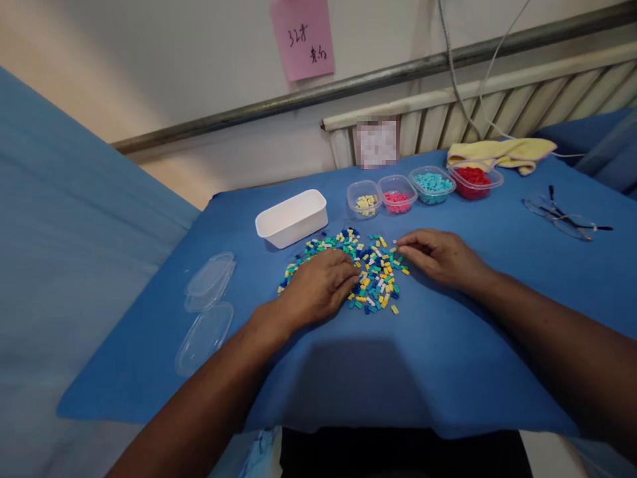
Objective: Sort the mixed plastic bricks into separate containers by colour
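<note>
A pile of small coloured bricks [374, 269] in yellow, green, blue and white lies in the middle of the blue-covered table [448, 345]. My left hand [318, 285] rests palm down on the pile's left side, fingers curled over the bricks. My right hand [438, 255] lies at the pile's right edge, its fingertips pinched together around a small white piece. Behind the pile stand four small clear tubs: yellow bricks [365, 199], pink bricks [397, 194], turquoise bricks [432, 184] and red bricks [473, 180].
A white rectangular tub [292, 217] stands at the back left of the pile. Clear lids [208, 309] lie near the table's left edge. Glasses [565, 216] lie at the right, a yellow cloth [500, 153] at the back. A radiator and wall stand behind.
</note>
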`<action>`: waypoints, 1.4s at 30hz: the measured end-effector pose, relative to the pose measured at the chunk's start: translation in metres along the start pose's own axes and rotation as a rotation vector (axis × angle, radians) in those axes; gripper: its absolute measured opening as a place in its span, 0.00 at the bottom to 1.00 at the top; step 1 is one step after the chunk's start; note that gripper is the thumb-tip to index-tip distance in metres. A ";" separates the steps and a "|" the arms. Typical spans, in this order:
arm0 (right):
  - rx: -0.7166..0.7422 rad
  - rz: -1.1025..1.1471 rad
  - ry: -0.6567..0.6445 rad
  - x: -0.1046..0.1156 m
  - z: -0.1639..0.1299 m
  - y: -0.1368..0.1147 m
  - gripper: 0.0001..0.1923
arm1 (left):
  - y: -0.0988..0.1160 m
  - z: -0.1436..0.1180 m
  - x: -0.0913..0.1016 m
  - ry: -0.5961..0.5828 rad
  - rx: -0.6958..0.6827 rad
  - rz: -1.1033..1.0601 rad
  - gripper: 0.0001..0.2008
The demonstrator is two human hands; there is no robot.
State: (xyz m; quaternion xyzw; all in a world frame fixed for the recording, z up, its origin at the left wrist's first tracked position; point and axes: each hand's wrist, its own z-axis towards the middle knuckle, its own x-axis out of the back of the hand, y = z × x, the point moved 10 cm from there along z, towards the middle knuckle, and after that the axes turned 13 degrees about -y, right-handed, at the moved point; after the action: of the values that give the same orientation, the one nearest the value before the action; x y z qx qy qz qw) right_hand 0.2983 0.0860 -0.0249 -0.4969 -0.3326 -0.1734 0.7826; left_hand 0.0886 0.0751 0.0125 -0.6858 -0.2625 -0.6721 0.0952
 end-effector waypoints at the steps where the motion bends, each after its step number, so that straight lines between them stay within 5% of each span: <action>1: -0.032 0.006 0.025 0.004 -0.001 0.006 0.12 | 0.007 0.005 -0.003 -0.023 -0.026 -0.011 0.18; 7: -0.158 0.047 0.053 0.011 -0.001 0.028 0.13 | 0.013 0.023 -0.013 -0.037 -0.026 0.019 0.14; 12: -0.173 0.050 0.034 0.009 -0.002 0.028 0.12 | -0.002 0.017 -0.008 0.076 0.052 0.077 0.14; 15: -0.182 0.061 0.014 0.007 -0.003 0.029 0.12 | 0.003 0.011 -0.008 0.112 -0.037 -0.011 0.14; 19: -0.194 0.063 0.003 0.007 -0.004 0.031 0.12 | 0.015 0.011 -0.015 0.058 -0.125 -0.076 0.15; 34: -0.163 0.013 -0.038 0.005 -0.006 0.027 0.12 | 0.007 0.001 -0.013 -0.102 -0.023 -0.137 0.10; 42: -0.145 -0.050 -0.028 0.006 -0.008 0.017 0.11 | 0.013 -0.001 -0.009 -0.031 -0.024 -0.023 0.07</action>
State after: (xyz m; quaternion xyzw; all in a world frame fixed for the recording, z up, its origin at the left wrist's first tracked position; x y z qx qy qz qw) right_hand 0.3158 0.0873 -0.0340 -0.5463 -0.3422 -0.2096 0.7352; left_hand 0.0948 0.0621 0.0070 -0.6941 -0.2638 -0.6656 0.0749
